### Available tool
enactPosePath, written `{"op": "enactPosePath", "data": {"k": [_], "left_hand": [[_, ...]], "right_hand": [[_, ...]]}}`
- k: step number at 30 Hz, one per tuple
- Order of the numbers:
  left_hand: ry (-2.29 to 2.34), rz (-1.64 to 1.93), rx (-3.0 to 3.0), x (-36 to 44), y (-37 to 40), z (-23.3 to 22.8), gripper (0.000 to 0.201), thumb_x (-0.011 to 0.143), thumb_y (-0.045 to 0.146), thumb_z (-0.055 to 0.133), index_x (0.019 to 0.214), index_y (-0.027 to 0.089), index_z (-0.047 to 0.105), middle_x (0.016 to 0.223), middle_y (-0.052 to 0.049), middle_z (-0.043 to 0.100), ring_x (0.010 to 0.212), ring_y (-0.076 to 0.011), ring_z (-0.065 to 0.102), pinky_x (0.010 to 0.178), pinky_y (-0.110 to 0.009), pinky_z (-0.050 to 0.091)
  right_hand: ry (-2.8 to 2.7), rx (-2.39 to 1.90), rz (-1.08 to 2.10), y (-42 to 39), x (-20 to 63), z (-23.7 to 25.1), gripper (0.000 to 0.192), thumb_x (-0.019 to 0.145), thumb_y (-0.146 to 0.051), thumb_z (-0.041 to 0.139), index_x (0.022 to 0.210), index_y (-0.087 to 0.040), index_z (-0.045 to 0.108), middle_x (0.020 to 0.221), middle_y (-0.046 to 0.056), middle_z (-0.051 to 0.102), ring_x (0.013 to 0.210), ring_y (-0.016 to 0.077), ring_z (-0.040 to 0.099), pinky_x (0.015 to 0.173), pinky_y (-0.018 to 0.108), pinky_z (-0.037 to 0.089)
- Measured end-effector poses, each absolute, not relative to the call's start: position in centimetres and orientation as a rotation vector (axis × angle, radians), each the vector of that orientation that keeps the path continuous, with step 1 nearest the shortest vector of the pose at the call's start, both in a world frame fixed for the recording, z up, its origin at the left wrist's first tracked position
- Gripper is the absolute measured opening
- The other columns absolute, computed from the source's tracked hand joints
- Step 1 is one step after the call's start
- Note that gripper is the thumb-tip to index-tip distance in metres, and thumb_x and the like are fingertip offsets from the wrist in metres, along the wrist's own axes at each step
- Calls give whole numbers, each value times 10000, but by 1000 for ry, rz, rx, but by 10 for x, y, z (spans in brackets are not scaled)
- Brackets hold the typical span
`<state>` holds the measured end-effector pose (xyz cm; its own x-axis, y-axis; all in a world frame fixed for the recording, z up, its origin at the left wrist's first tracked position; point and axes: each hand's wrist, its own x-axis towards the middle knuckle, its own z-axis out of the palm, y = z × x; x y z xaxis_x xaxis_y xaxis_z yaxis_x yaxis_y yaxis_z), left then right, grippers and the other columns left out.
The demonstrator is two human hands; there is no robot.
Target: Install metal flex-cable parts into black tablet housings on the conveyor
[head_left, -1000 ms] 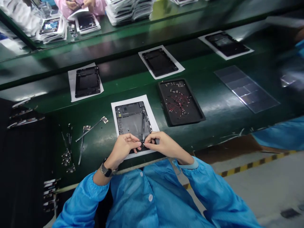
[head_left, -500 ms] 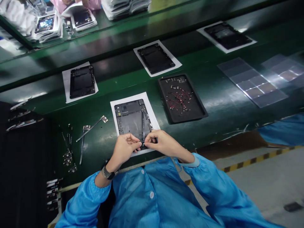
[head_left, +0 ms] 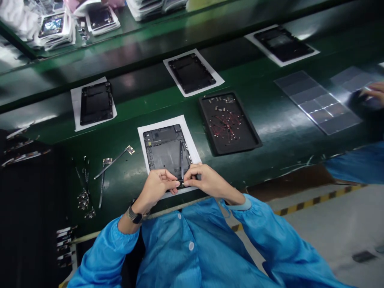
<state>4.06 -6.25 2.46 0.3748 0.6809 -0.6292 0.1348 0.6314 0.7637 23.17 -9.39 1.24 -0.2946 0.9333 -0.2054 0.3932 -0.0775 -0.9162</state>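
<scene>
Your left hand (head_left: pixel 156 188) and right hand (head_left: pixel 205 182) are basically fingertip to fingertip at the near edge of the open tablet shell (head_left: pixel 166 150), both pinching something tiny and dark right where they meet. It's too small to tell what the bit is, but it sits at the bottom end of the thin ribbon strip (head_left: pixel 181 158) that runs up the inside of the shell. The shell lies on a white sheet (head_left: pixel 143 136), right at the near edge of the green bench (head_left: pixel 270 132), and your hands cover its lower edge.

To your left, a couple of loose ribbon cables (head_left: pixel 112 162) lie on the bench, well apart from your hands, with a scatter of small connector bits (head_left: pixel 84 198) further left. To your right, just beside the white sheet, there's a black tray (head_left: pixel 228 123) with red wires and little metal parts in it. Past that lies a clear plastic film sheet (head_left: pixel 318 102), and someone else's hand (head_left: pixel 375 91) pokes in at the far right edge.

Further back, three more shells on white sheets (head_left: pixel 95 103) line up along the bench.
</scene>
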Motion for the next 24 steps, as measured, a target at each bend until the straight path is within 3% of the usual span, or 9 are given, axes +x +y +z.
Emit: {"op": "enactPosePath", "data": {"k": [7, 11, 15, 18, 21, 24], "left_hand": [[1158, 388, 902, 43, -63, 19, 177, 606, 154, 763, 673, 136, 600, 505, -30, 656, 458, -133, 606, 497, -228, 484], [1229, 333, 1142, 39, -65, 26, 99, 692, 152, 705, 698, 154, 606, 566, -9, 646, 516, -145, 612, 494, -232, 447], [1396, 328, 1758, 24, -57, 41, 115, 803, 266, 685, 723, 183, 693, 741, -61, 712, 708, -210, 643, 701, -327, 484], [1499, 438, 2085, 14, -24, 45, 131, 874, 264, 613, 825, 192, 710, 924, -118, 715, 960, -289, 614, 855, -402, 469], [1534, 585, 2057, 11, 25, 41, 130, 840, 148, 623, 954, 155, 687, 1151, -173, 649, 1178, -332, 507, 1015, -472, 398], [1508, 664, 1882, 8, 66, 35, 148, 811, 130, 680, 959, 119, 678, 1163, -193, 626, 1183, -332, 525, 1034, -482, 406]], "right_hand": [[-1709, -1456, 1392, -93, 232, 10, 92, 785, -168, 709, 696, -182, 728, 710, 14, 693, 724, 160, 602, 725, 279, 434], [-1913, -1458, 1375, -79, 242, 32, 85, 811, -220, 682, 804, -187, 759, 777, 34, 741, 737, 184, 647, 697, 282, 455], [-2023, -1388, 1125, -22, 236, 75, 153, 857, -269, 636, 840, -191, 766, 836, 48, 759, 769, 201, 666, 710, 292, 466], [-2070, -1302, 1133, 49, 191, 97, 141, 852, -224, 641, 782, -167, 749, 762, 38, 738, 705, 172, 641, 656, 262, 456], [-1860, -1612, 1257, 123, 118, 94, 64, 825, -139, 672, 803, -109, 724, 816, 68, 737, 715, 151, 637, 662, 229, 471], [-1776, -1809, 1212, 178, 46, 80, 154, 872, -185, 663, 893, -38, 705, 844, 143, 717, 776, 197, 660, 685, 263, 504]]}}
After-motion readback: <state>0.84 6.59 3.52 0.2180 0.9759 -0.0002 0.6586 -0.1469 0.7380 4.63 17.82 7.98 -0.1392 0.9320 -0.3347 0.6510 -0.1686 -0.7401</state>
